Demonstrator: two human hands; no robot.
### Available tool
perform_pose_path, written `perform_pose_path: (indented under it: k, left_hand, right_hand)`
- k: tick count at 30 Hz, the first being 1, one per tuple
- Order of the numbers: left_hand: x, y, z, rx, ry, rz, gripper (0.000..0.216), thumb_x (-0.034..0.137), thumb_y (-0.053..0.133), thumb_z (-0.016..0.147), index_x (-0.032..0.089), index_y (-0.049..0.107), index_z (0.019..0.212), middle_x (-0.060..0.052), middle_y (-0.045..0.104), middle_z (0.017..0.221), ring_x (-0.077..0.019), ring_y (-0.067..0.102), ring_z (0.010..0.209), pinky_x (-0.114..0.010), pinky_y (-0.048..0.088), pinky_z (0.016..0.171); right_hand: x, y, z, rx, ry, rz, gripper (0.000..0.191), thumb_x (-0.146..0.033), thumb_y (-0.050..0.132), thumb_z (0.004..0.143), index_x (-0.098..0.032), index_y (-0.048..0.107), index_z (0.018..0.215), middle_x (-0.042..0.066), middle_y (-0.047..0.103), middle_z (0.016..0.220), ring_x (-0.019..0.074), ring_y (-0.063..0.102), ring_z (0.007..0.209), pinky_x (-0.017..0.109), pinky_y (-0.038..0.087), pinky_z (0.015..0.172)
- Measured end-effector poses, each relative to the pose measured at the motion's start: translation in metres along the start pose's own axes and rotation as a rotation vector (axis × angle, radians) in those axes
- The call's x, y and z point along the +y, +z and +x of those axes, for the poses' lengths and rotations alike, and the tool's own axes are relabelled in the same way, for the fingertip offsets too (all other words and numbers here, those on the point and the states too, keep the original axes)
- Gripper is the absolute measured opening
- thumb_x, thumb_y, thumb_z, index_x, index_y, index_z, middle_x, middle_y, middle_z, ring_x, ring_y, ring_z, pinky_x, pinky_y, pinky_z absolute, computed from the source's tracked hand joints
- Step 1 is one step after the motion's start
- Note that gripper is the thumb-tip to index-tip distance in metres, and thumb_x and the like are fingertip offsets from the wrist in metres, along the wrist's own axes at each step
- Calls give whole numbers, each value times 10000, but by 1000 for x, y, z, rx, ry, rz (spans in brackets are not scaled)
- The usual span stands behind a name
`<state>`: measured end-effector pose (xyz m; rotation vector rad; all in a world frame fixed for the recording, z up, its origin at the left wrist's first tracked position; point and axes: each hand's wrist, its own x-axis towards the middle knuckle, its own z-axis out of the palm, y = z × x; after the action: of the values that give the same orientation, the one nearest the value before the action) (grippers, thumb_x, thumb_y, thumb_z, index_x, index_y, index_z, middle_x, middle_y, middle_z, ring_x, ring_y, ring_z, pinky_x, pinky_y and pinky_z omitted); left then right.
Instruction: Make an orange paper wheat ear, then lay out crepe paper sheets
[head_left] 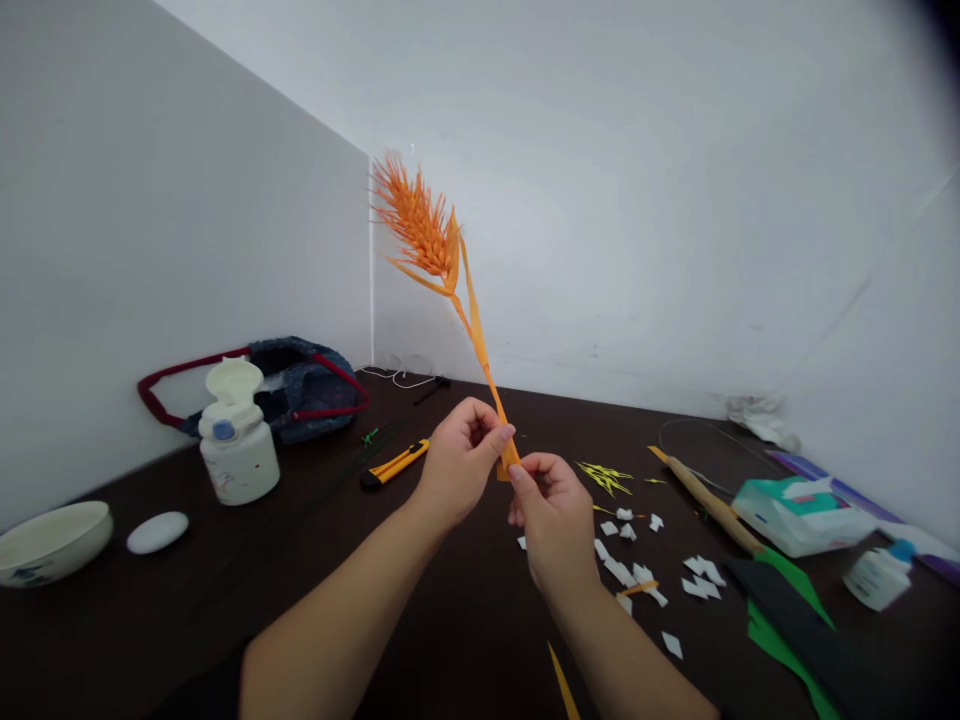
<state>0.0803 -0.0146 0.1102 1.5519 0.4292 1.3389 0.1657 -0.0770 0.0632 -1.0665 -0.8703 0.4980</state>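
An artificial orange wheat ear leans up and to the left above the dark table, its narrow leaves rising beside the stem. My left hand is closed, pinching the lower stem between thumb and fingers. Just below and to the right, my right hand pinches an orange strip at the stem's bottom end. Part of the strip is hidden behind the fingers. A yellow utility knife lies left of my left hand. White paper pieces and yellow pointed bits lie around my right hand.
On the left stand a white bottle with its lid up, a bowl, a white oval object and a blue bag. A tissue pack, small glue bottle and green sheets lie right.
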Motion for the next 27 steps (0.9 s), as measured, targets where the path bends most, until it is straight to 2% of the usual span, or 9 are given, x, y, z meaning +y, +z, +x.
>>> perform_pose_path:
  k: [5, 11, 17, 22, 27]
  left_hand:
    - [-1, 0, 3, -16, -114, -192, 191, 164, 684, 680, 166, 535, 800, 59, 544, 622, -64, 507, 562, -178, 412, 542]
    - [-3, -1, 4, 3, -153, -160, 131, 191, 694, 656, 150, 599, 736, 31, 590, 639, -79, 519, 565, -199, 411, 531]
    - [-6, 0, 2, -30, -200, -227, 119, 217, 687, 674, 146, 665, 766, 23, 590, 638, -68, 495, 537, -199, 383, 509]
    - [-7, -2, 3, -29, -200, -257, 105, 211, 698, 662, 150, 678, 744, -15, 658, 762, -71, 518, 563, -206, 399, 523]
    - [-3, -4, 4, -16, -169, -257, 81, 204, 702, 669, 151, 675, 725, -19, 669, 783, -74, 526, 589, -201, 407, 538]
  right_hand:
    - [-1, 1, 0, 2, 22, 52, 169, -324, 645, 761, -190, 542, 751, -75, 517, 541, 59, 428, 376, 185, 365, 370]
    - [3, 2, 1, 9, 16, 122, 182, -330, 664, 747, -190, 547, 745, -97, 472, 475, 61, 418, 350, 186, 347, 361]
    - [1, 5, 1, -40, 56, 255, 192, -330, 669, 748, -191, 537, 737, -121, 414, 391, 54, 371, 324, 178, 361, 370]
    - [-2, 6, 0, -89, 94, 321, 206, -328, 679, 740, -184, 533, 726, -120, 413, 377, 43, 357, 321, 164, 354, 368]
    - [-3, 5, 0, -105, 108, 356, 192, -308, 688, 734, -179, 546, 725, -122, 410, 387, 36, 340, 319, 163, 349, 365]
